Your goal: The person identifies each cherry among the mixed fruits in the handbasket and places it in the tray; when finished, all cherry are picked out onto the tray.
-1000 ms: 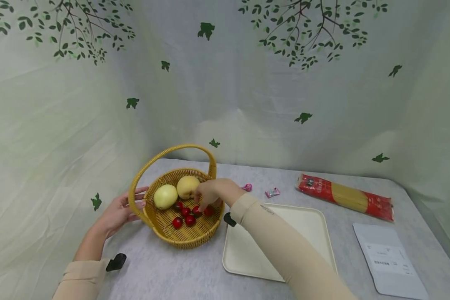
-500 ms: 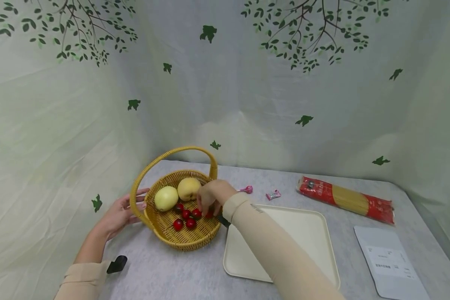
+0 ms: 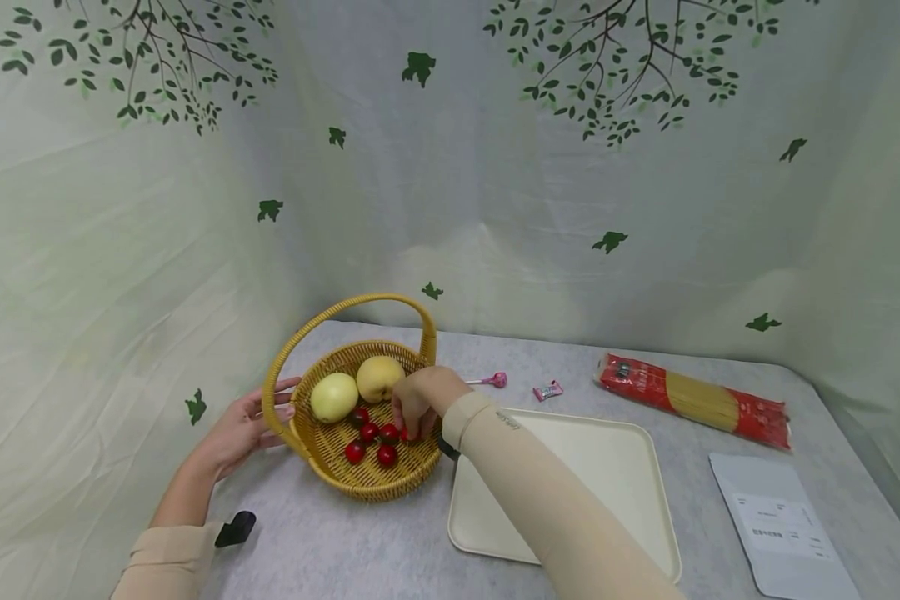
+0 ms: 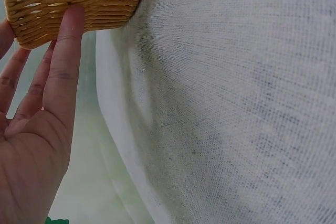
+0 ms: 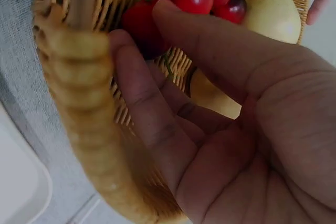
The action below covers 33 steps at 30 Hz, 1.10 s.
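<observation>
A yellow wicker basket (image 3: pixel 375 487) with a tall hoop handle (image 3: pixel 322 310) holds two pale yellow pears (image 3: pixel 334 397) and several red cherries (image 3: pixel 387 455). My right hand (image 3: pixel 418 400) reaches inside near the right rim. In the right wrist view its thumb and forefinger pinch a red cherry (image 5: pixel 143 30) with a green stem, low among the others. Outside the basket, on its left, my left hand (image 3: pixel 243 423) has its fingers extended against the wall. The left wrist view shows the fingertips (image 4: pixel 72 17) touching the weave from outside.
Right of the basket lies a cream tray (image 3: pixel 592 467), partly behind the right sleeve. Farther back are a pink lollipop (image 3: pixel 498 380) and a small wrapped candy (image 3: pixel 547 390). A red-and-yellow noodle packet (image 3: pixel 693 400) and a grey labelled sheet (image 3: pixel 780 525) lie at the right.
My right hand has moved lower into the basket, and its fingers have closed on a cherry at the right side. Some cherries have shifted slightly. My left hand stays at the basket wall.
</observation>
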Available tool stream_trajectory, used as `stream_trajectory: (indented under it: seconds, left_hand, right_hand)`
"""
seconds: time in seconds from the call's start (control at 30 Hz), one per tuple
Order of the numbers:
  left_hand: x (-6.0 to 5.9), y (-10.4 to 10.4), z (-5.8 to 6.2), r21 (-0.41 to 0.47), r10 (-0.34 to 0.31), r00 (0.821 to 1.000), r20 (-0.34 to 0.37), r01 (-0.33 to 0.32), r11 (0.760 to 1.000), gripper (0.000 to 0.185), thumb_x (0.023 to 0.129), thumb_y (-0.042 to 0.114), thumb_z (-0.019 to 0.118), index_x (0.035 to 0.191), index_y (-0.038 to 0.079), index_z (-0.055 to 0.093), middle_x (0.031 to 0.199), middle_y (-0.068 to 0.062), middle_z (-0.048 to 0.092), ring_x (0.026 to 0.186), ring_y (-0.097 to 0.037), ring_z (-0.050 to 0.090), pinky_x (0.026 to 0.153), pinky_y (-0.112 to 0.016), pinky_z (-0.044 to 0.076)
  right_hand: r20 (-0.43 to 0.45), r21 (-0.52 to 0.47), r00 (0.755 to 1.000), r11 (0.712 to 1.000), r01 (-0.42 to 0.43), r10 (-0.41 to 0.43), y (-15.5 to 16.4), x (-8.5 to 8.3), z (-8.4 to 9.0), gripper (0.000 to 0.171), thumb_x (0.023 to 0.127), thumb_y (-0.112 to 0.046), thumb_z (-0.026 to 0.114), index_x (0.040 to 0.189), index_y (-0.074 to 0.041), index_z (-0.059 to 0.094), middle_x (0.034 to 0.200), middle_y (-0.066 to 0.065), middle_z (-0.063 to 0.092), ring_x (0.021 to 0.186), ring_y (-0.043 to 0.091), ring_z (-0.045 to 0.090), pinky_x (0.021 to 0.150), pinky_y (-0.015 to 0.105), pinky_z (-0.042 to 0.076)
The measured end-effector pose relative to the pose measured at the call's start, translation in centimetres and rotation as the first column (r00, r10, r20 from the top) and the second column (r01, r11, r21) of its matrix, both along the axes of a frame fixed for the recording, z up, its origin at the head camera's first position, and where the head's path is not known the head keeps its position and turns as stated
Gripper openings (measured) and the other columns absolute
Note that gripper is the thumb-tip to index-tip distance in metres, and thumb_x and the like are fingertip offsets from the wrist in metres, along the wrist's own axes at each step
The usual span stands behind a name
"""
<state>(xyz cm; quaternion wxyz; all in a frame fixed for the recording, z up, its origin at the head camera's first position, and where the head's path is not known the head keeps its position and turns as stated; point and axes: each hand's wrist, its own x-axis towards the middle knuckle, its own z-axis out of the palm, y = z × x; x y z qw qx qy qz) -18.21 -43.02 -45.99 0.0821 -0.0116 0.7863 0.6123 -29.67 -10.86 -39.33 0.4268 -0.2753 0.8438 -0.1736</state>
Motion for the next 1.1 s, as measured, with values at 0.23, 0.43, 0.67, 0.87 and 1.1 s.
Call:
stream_trajectory:
  seconds: [0.23, 0.43, 0.67, 0.87, 1.1]
  left_hand:
    - [0.0, 0.2, 0.1, -0.006, -0.003, 1.000, -0.006, 0.003, 1.000, 0.069, 0.108, 0.021, 0.067, 0.167, 0.009, 0.034, 0.152, -0.017, 0.052, 0.118, -0.004, 0.068, 0.092, -0.038, 0.065]
    - [-0.1, 0.2, 0.1, -0.011, 0.003, 1.000, -0.005, -0.003, 1.000, 0.069, 0.108, 0.022, 0.067, 0.167, 0.010, 0.035, 0.155, -0.022, 0.047, 0.117, -0.003, 0.068, 0.093, -0.038, 0.065]
    - [-0.2, 0.2, 0.0, -0.016, 0.005, 1.000, 0.002, -0.005, 1.000, 0.068, 0.108, 0.023, 0.067, 0.167, 0.010, 0.034, 0.156, -0.022, 0.046, 0.117, -0.002, 0.068, 0.093, -0.038, 0.064]
    - [-0.2, 0.3, 0.0, -0.019, 0.004, 1.000, -0.004, -0.004, 1.000, 0.068, 0.108, 0.023, 0.067, 0.167, 0.009, 0.035, 0.147, -0.009, 0.054, 0.117, -0.002, 0.068, 0.092, -0.038, 0.065]
    - [-0.2, 0.2, 0.0, -0.022, -0.003, 1.000, -0.004, 0.003, 1.000, 0.068, 0.109, 0.023, 0.066, 0.167, 0.009, 0.035, 0.145, -0.003, 0.056, 0.117, -0.002, 0.068, 0.092, -0.037, 0.065]
  right_hand:
    - [0.008, 0.002, 1.000, 1.000, -0.028, 0.028, 0.4, -0.2, 0.5, 0.007, 0.098, -0.007, 0.076, 0.104, -0.006, 0.074, 0.097, 0.003, 0.073, 0.108, 0.030, 0.079, 0.100, 0.043, 0.062]
    - [-0.048, -0.034, 0.994, 0.995, -0.099, 0.097, 1.0, 0.0, 1.0, 0.012, 0.100, -0.006, 0.074, 0.112, -0.005, 0.075, 0.096, 0.002, 0.071, 0.105, 0.027, 0.079, 0.098, 0.040, 0.063]
    - [-0.155, -0.114, 0.974, 0.976, -0.184, 0.165, 2.0, -0.1, 1.7, 0.017, 0.097, -0.003, 0.074, 0.113, -0.007, 0.077, 0.100, -0.001, 0.068, 0.086, 0.018, 0.072, 0.092, 0.041, 0.064]
    - [-0.211, -0.187, 0.962, 0.959, -0.211, 0.171, 3.5, -0.5, 2.9, 0.024, 0.098, -0.005, 0.075, 0.122, -0.006, 0.077, 0.114, -0.001, 0.066, 0.085, 0.012, 0.070, 0.094, 0.044, 0.064]
    - [-0.266, -0.223, 0.949, 0.947, -0.231, 0.169, 6.1, -1.0, 3.7, 0.023, 0.099, -0.003, 0.070, 0.121, -0.009, 0.075, 0.091, 0.001, 0.071, 0.072, 0.010, 0.061, 0.074, 0.030, 0.057]
